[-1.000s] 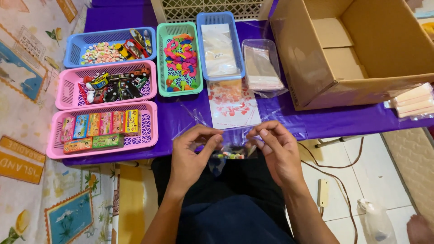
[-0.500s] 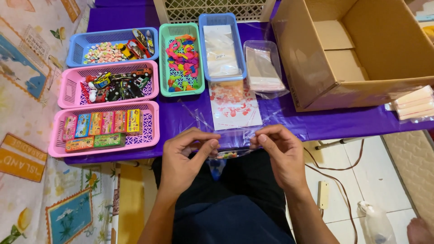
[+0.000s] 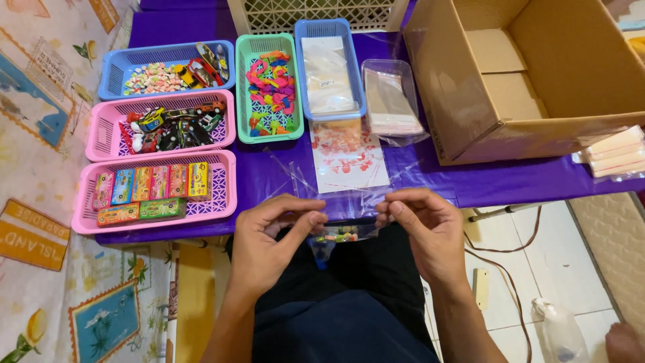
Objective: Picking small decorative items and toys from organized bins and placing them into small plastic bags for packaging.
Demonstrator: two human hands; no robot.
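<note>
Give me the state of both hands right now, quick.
Left hand: fingers pinched shut on the left end of the clear plastic bag.
Right hand: fingers pinched shut on the bag's right end.

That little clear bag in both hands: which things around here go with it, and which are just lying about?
In hand:
left hand and right hand, pinching the small clear bag with colourful bits inside.

Lying about:
green basket of balloons
pink basket of small boxes
pink basket of toy cars
blue basket of clear bags
open cardboard box
</note>
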